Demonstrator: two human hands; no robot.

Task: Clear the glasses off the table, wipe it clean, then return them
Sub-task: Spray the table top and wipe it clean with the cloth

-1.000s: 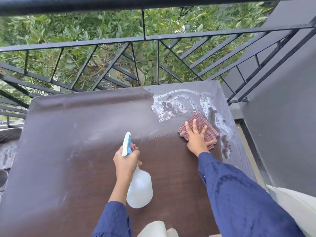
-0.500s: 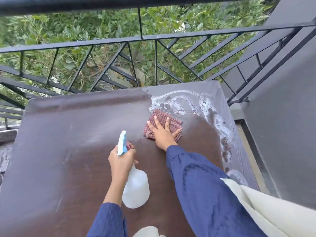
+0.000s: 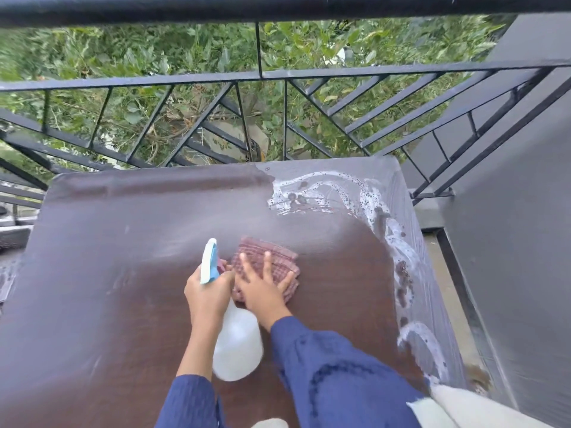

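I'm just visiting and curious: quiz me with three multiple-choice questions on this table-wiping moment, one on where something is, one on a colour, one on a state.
1. Where does the soapy foam lie on the table?
A. far right corner and right edge
B. near left corner
C. centre only

2. What colour is the spray bottle nozzle?
A. red
B. light blue
C. black

3. What is the right hand doing?
A. hanging in the air
B. gripping the railing
C. pressing flat on the checked cloth

Answers: 1 A, white suds line that side. 2 B, the blue nozzle shows above the left hand. 3 C, fingers are spread on the cloth.
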